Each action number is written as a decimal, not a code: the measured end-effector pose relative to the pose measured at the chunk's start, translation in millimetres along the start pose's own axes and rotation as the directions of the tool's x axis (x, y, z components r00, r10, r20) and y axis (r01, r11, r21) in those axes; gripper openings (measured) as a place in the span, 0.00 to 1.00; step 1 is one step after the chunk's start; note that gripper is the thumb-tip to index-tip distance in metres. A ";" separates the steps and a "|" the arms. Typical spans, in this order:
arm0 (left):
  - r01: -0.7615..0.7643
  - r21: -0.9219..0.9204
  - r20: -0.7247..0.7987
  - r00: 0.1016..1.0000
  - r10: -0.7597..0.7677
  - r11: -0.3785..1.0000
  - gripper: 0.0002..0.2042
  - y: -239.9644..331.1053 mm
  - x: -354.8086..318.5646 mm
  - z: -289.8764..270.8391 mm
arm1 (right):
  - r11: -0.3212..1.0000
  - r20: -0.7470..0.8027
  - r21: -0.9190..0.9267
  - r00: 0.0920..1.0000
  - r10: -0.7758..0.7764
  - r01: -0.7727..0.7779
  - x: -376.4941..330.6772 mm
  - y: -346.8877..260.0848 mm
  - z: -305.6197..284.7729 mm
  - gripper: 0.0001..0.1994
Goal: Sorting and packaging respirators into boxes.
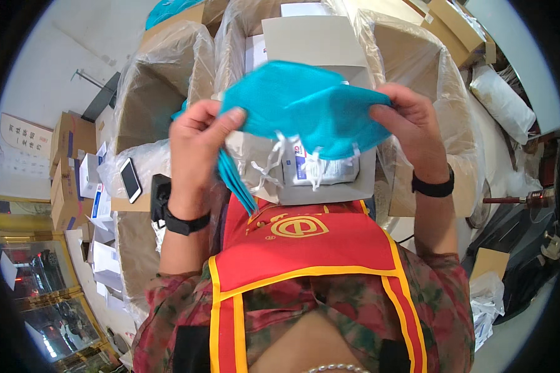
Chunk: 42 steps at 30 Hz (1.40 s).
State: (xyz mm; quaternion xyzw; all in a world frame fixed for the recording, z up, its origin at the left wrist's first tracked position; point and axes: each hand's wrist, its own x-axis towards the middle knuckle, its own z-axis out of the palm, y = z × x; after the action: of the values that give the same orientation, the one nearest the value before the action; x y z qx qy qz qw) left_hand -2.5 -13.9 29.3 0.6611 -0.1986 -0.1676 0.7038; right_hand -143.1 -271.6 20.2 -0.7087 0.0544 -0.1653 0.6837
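A turquoise non-woven fabric bag [305, 105] was stretched across the upper centre of the frame, held up between both hands. The left hand [199, 143] pinched its left edge, fingers [227, 121] closed on the cloth, with more turquoise fabric hanging below the palm. The right hand [407, 121] gripped the right edge, fingers curled tight around it. Just beneath the bag lay a small white packet with white strings [311, 165] on an open grey cardboard box [317, 40]. Large plastic-lined cartons [162, 81] stood at upper left and right. A white smartphone [130, 179] lay at the left, near a black wristband [183, 224]
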 end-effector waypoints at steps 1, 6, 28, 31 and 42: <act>-0.022 -0.040 -0.051 0.999 0.020 0.999 0.04 4.4 3.8 -5.0 | 1.000 0.004 -0.002 1.000 0.000 0.000 -1.9 2.4 -6.0 0.07; -0.125 0.143 0.072 0.991 0.115 0.982 0.06 -5.5 13.1 -14.2 | 0.600 0.401 -0.704 0.910 -0.105 0.379 -12.6 9.9 0.3 0.09; 0.095 -0.564 -0.048 0.988 -0.147 0.820 0.21 -23.2 19.6 30.7 | 0.591 0.183 -0.659 0.861 -0.475 0.466 -9.2 -8.5 92.2 0.19; 0.054 -0.519 -0.082 0.990 -0.113 0.853 0.22 -23.0 20.3 28.2 | 0.537 0.349 -0.666 0.853 -0.389 0.518 -16.2 -0.4 103.9 0.20; -0.007 -0.695 -0.006 1.000 0.004 0.719 0.20 -12.3 2.3 -67.5 | 0.542 0.401 -0.661 0.855 -0.330 0.519 57.2 38.8 52.6 0.13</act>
State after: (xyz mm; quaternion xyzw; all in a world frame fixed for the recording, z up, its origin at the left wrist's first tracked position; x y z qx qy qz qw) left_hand 33.6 42.4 14.0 0.3489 -0.1220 -0.2262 0.9012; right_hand -67.4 -241.2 -9.6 -0.9308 -0.1362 -0.2066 0.2691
